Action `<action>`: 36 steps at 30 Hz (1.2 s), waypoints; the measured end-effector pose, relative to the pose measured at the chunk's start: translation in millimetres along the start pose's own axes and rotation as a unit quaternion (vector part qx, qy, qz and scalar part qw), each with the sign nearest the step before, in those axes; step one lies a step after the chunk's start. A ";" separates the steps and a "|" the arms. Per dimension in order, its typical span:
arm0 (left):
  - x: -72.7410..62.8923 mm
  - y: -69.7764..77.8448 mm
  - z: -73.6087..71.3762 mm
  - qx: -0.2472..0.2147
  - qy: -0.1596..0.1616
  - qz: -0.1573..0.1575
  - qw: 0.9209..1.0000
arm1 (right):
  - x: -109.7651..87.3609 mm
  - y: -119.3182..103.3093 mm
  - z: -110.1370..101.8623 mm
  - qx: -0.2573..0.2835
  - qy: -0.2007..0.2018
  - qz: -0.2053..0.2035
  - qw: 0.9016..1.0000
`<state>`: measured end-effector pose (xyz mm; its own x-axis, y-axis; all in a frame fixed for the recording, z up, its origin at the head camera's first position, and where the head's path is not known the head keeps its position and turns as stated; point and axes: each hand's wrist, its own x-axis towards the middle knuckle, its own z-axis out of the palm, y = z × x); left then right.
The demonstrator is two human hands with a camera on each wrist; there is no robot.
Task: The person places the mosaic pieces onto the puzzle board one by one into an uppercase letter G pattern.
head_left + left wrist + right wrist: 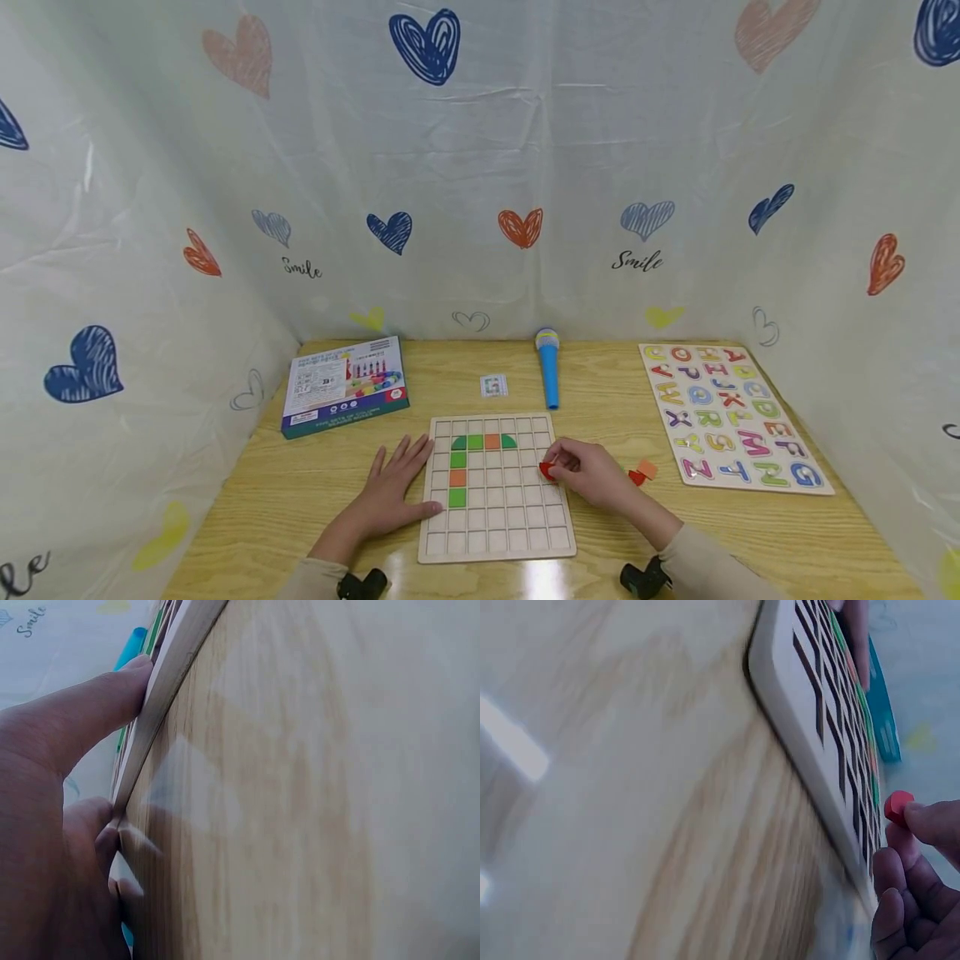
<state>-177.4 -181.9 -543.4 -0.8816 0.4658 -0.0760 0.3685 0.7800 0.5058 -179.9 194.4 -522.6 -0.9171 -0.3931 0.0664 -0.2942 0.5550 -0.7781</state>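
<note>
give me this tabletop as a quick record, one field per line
left grip: thumb rests on grid board
right grip: pinches red piece at board's right edge
on board: five green pieces, two orange squares
right of board: loose red piece, loose orange piece
beyond board: small card, blue microphone
far left: printed box
far right: alphabet board

Glare marks the tabletop (600, 392); wrist views look dim, perhaps blurred.
</note>
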 end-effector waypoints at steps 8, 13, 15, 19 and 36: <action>-0.5 -0.9 0.5 0.002 -0.002 0.005 1.000 | 12.9 -31.6 45.9 0.004 -0.057 -0.027 0.998; 0.5 -0.3 -0.3 0.000 0.005 0.006 1.000 | 18.4 -51.2 69.0 0.001 -0.071 -0.049 0.996; 0.8 0.0 -0.6 -0.004 0.005 0.004 1.000 | 19.9 -57.6 76.4 0.000 -0.076 -0.056 0.996; 0.3 0.2 -1.0 -0.007 0.003 0.000 1.000 | 21.6 -68.0 89.4 -0.012 -0.092 -0.063 0.994; 0.4 -0.9 -0.7 -0.003 0.001 -0.001 1.000 | 21.6 -79.5 104.7 -0.136 -0.079 -0.096 0.983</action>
<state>-178.3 -182.7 -543.3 -0.8827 0.4639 -0.0750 0.3653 0.7779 0.5113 -148.2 65.1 -524.7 -0.7911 -0.6062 0.0813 -0.5381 0.6265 -0.5639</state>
